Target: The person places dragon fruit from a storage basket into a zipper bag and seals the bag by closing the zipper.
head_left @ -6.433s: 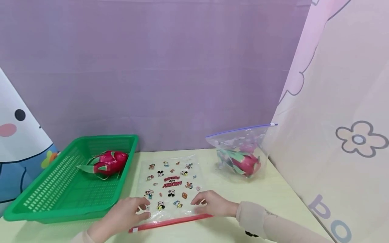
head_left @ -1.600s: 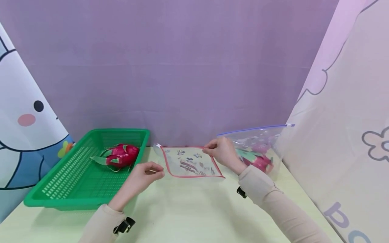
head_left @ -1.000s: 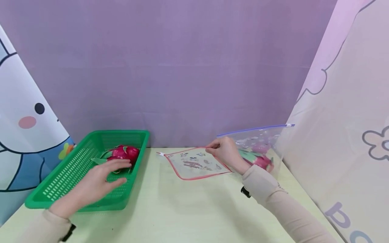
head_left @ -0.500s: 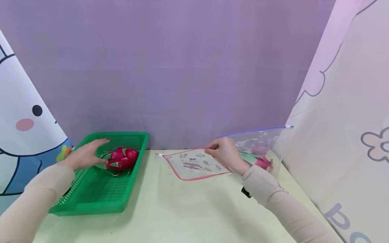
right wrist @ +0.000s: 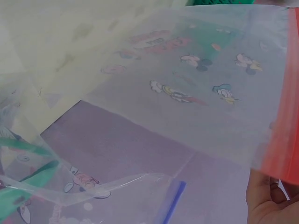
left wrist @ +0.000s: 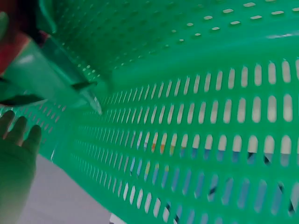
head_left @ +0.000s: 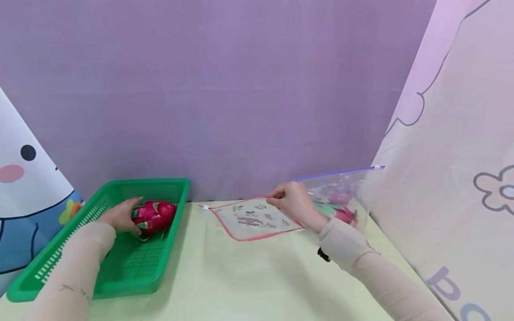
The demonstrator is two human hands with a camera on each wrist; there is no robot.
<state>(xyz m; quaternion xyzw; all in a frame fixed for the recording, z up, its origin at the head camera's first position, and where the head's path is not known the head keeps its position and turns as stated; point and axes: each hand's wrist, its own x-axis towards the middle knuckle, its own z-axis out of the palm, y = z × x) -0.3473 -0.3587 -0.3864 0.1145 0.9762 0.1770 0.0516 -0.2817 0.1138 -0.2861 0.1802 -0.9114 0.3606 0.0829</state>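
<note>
One tabletop (head_left: 241,285) carries a green basket (head_left: 132,287). Right of the basket, we find a blue-zipped bag (head_left: 333,192) and, nearer, a red-edged bag (head_left: 257,221); the right hand (head_left: 296,203) pinches its rim (head_left: 257,239) between fingers, probably to hold it agape. Inside the basket, the left hand (head_left: 119,216) curls its fingers round a dragon fruit (head_left: 156,216).

Left sleeve (head_left: 78,267): pale beige, long, small dark print.
Right sleeve (head_left: 373,272): pale beige, creased.
Wrist device (head_left: 323,255): black, right side.
</note>
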